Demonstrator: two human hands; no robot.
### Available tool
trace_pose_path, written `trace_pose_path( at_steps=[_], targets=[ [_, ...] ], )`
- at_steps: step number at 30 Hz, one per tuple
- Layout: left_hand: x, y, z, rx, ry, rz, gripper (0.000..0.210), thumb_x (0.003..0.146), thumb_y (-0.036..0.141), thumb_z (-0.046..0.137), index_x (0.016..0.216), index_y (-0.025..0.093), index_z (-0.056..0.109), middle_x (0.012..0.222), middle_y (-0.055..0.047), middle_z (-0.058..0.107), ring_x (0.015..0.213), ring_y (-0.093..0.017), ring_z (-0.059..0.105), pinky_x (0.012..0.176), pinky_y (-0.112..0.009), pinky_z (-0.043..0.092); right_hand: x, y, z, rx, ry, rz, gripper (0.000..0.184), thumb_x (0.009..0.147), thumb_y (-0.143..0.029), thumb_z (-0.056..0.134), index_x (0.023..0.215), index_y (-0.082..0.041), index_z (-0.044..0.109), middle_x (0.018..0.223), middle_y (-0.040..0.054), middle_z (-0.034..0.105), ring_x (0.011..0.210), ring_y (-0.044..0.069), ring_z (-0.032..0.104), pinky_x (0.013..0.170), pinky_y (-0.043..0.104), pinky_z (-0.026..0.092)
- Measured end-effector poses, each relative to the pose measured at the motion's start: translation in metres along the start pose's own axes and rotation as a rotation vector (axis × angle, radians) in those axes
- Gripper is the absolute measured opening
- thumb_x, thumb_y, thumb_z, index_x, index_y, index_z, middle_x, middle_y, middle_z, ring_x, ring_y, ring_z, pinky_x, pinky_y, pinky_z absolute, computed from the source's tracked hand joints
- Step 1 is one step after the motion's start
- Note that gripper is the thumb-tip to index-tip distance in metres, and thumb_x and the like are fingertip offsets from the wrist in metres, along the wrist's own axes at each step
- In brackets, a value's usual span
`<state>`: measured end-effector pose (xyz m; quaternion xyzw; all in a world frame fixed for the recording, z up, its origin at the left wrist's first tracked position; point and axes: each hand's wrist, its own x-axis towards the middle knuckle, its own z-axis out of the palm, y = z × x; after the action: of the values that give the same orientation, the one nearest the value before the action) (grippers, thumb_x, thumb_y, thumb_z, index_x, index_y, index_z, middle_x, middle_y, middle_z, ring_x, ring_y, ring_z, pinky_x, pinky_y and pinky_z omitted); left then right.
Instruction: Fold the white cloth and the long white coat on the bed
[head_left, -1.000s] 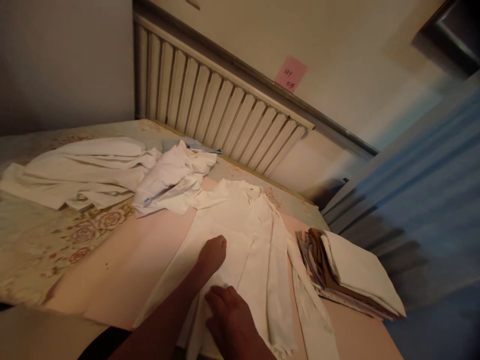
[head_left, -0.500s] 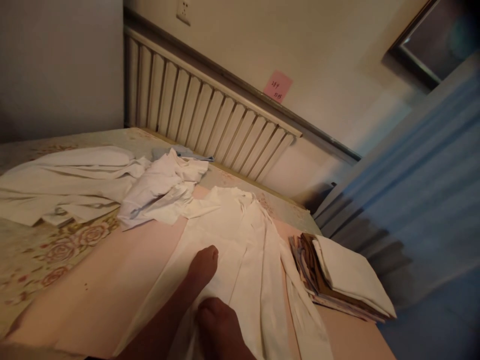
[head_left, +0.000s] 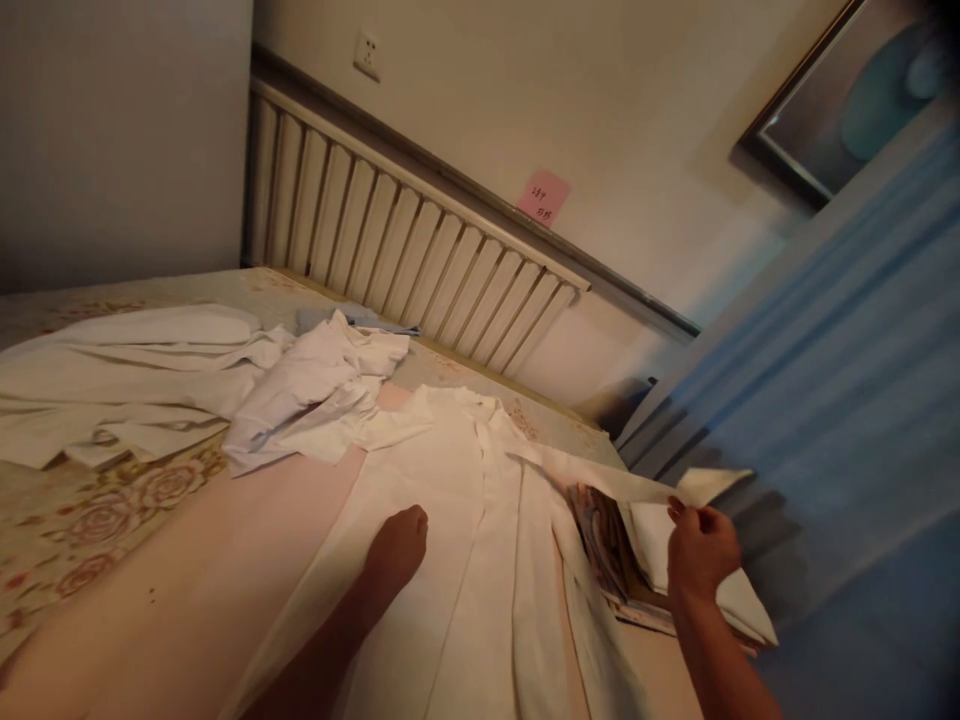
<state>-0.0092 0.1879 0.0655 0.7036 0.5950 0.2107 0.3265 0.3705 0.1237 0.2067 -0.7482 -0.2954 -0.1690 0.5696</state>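
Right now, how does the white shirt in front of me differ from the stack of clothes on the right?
The shirt lies mostly spread out; the stack is folded. The shirt looks white all over; the stack also shows brown. Both lie at least partly on pink cloth.

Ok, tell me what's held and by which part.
The right hand pinches a long white fabric strip near its outer end; whether the left hand grips the white cloth shirt can't be told.

Radiator [head_left: 403, 240] below a wall socket [head_left: 367, 54] and pink handwritten note [head_left: 544, 198]; at right, a framed picture [head_left: 847, 110] and blue curtain [head_left: 832, 390].
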Motion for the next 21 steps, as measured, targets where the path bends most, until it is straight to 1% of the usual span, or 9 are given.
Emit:
trace_pose_path(
  at_steps=[2, 4, 6, 7, 9, 11, 14, 17, 21],
  targets=[
    [0.001, -0.001, 0.001, 0.016, 0.005, 0.007, 0.023, 0.091, 0.017, 0.036, 0.084, 0.017, 0.058, 0.081, -0.005, 0.067, 0.074, -0.015, 0.06, 0.066, -0.026, 0.037, -0.005, 0.019, -0.003, -0.254, -0.119, 0.013, 0.024, 0.068, -0.035, 0.05, 0.084, -0.019, 0.058, 0.08, 0.011, 0.068, 0.089, 0.031, 0.065, 0.086, 0.044, 0.045],
    [0.001, -0.002, 0.002, 0.03, 0.009, 0.012, 0.022, 0.091, 0.017, 0.036, 0.085, 0.017, 0.058, 0.085, -0.006, 0.067, 0.077, -0.015, 0.06, 0.067, -0.026, 0.037, -0.018, 0.032, -0.001, -0.363, -0.232, 0.018, 0.028, 0.066, -0.036, 0.051, 0.087, -0.019, 0.059, 0.087, 0.0124, 0.069, 0.094, 0.032, 0.063, 0.089, 0.044, 0.043],
    [0.002, -0.003, 0.003, 0.041, 0.01, 0.015, 0.022, 0.091, 0.018, 0.036, 0.084, 0.018, 0.057, 0.088, -0.006, 0.067, 0.078, -0.015, 0.06, 0.067, -0.026, 0.037, -0.037, 0.038, 0.007, -0.32, -0.32, 0.044, 0.03, 0.065, -0.037, 0.05, 0.089, -0.02, 0.058, 0.091, 0.0111, 0.068, 0.094, 0.029, 0.062, 0.087, 0.041, 0.044],
    [0.003, -0.003, 0.004, 0.046, 0.011, 0.016, 0.022, 0.091, 0.018, 0.036, 0.084, 0.018, 0.057, 0.089, -0.006, 0.067, 0.079, -0.015, 0.06, 0.068, -0.026, 0.037, -0.048, 0.039, 0.013, -0.273, -0.379, 0.07, 0.029, 0.065, -0.037, 0.049, 0.087, -0.021, 0.058, 0.089, 0.0096, 0.068, 0.091, 0.028, 0.063, 0.084, 0.039, 0.045],
    [0.003, -0.004, 0.005, 0.054, 0.013, 0.017, 0.021, 0.091, 0.017, 0.037, 0.084, 0.018, 0.057, 0.089, -0.006, 0.067, 0.081, -0.015, 0.06, 0.07, -0.026, 0.037, -0.071, 0.037, 0.029, -0.165, -0.552, 0.135, 0.025, 0.062, -0.037, 0.051, 0.08, -0.021, 0.058, 0.077, 0.0052, 0.066, 0.078, 0.024, 0.064, 0.073, 0.034, 0.048],
    [0.004, -0.004, 0.006, 0.059, 0.013, 0.018, 0.021, 0.091, 0.017, 0.037, 0.085, 0.018, 0.057, 0.089, -0.005, 0.067, 0.081, -0.015, 0.059, 0.07, -0.026, 0.036, -0.096, 0.034, 0.047, -0.094, -0.698, 0.181, 0.022, 0.06, -0.037, 0.053, 0.074, -0.021, 0.058, 0.065, 0.0003, 0.062, 0.06, 0.019, 0.062, 0.06, 0.029, 0.047],
    [0.004, -0.005, 0.007, 0.06, 0.012, 0.019, 0.02, 0.091, 0.017, 0.037, 0.084, 0.018, 0.056, 0.089, -0.005, 0.067, 0.081, -0.015, 0.059, 0.068, -0.026, 0.035, -0.133, 0.031, 0.071, -0.012, -0.87, 0.274, 0.021, 0.06, -0.038, 0.056, 0.071, -0.019, 0.057, 0.059, -0.0016, 0.061, 0.049, 0.016, 0.06, 0.048, 0.026, 0.045],
    [0.005, -0.006, 0.008, 0.057, 0.01, 0.018, 0.02, 0.09, 0.017, 0.038, 0.084, 0.019, 0.056, 0.088, -0.004, 0.067, 0.08, -0.015, 0.059, 0.066, -0.025, 0.035, -0.16, 0.029, 0.085, 0.043, -0.956, 0.358, 0.022, 0.059, -0.034, 0.06, 0.074, -0.019, 0.058, 0.06, -0.0016, 0.063, 0.051, 0.016, 0.062, 0.046, 0.023, 0.045],
    [0.006, -0.008, 0.009, 0.053, 0.005, 0.022, 0.02, 0.09, 0.017, 0.038, 0.086, 0.019, 0.057, 0.089, -0.004, 0.067, 0.08, -0.015, 0.059, 0.067, -0.026, 0.035, -0.181, 0.026, 0.091, 0.082, -0.963, 0.441, 0.021, 0.057, -0.027, 0.063, 0.075, -0.019, 0.056, 0.053, -0.0049, 0.059, 0.047, 0.013, 0.057, 0.043, 0.021, 0.041]
  ],
)
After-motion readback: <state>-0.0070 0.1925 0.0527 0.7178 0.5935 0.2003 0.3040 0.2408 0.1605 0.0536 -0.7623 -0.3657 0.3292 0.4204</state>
